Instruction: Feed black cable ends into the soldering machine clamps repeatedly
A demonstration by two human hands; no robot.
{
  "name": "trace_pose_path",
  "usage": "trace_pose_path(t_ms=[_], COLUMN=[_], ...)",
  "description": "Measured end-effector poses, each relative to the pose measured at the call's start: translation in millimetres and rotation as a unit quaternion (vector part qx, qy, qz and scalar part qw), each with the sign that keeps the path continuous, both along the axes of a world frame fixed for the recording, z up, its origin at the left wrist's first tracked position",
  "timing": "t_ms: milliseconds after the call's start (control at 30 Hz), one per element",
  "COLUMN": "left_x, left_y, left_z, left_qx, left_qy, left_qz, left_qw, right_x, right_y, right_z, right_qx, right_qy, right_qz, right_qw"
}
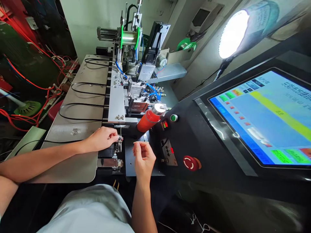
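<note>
My left hand (105, 139) reaches in from the left over the metal plate, its thumb and finger pinched at a small metal fixture (119, 144) on the machine. Whatever those fingertips hold is too small to name. Over the dark plate (131, 163), right of the fixture, my right hand (144, 157) is raised with thumb and fingertips curled together; anything between them is hidden. A black cable (60, 141) passes under my left forearm. Just beyond my right hand stands a red bottle (148, 120) with a silver cap.
Several black cables loop over the metal table (85, 74) at left. Behind is machinery with a wire spool (129, 38). To the right are a red emergency button (191, 163), a green button (174, 117), a lit touchscreen (267, 119) and a bright lamp (233, 34).
</note>
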State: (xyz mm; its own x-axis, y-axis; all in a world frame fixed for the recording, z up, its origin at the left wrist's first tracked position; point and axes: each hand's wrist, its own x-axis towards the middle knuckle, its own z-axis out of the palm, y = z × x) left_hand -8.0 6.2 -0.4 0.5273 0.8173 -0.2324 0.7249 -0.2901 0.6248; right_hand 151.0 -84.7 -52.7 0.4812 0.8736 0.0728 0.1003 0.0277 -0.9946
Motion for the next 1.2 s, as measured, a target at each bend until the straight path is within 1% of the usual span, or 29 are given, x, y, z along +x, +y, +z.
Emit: trace_pose_path(t_ms=[233,433,533,800,1033,1200], left_x=[2.9,5.5,4.6,4.0,3.1,4.5], left_y=[0.4,-1.7,-1.4,-1.2,-2.0,-2.6], left_z=[3.6,2.5,1.5,1.3,1.9,2.9], left_qx=[-0.003,0.018,0.017,0.014,0.013,0.011], left_qy=[0.014,0.021,0.016,0.015,0.008,0.016], left_qz=[0.004,0.010,0.006,-0.002,0.003,0.011], left_qw=[1.000,1.000,1.000,1.000,1.000,1.000], right_x=[2.0,-1.6,-4.6,-13.9,-18.6,-17.3], right_y=[1.4,13.6,16.5,4.8,4.0,3.9], right_z=[-5.1,-16.3,-16.4,-8.8,-10.0,-9.1], right_qx=[0.002,-0.003,-0.003,0.044,0.055,0.067], right_qy=[-0.003,-0.017,-0.048,-0.153,-0.204,-0.212], right_qz=[0.020,0.101,0.124,0.119,0.107,0.109], right_qw=[1.000,0.995,0.991,0.980,0.971,0.969])
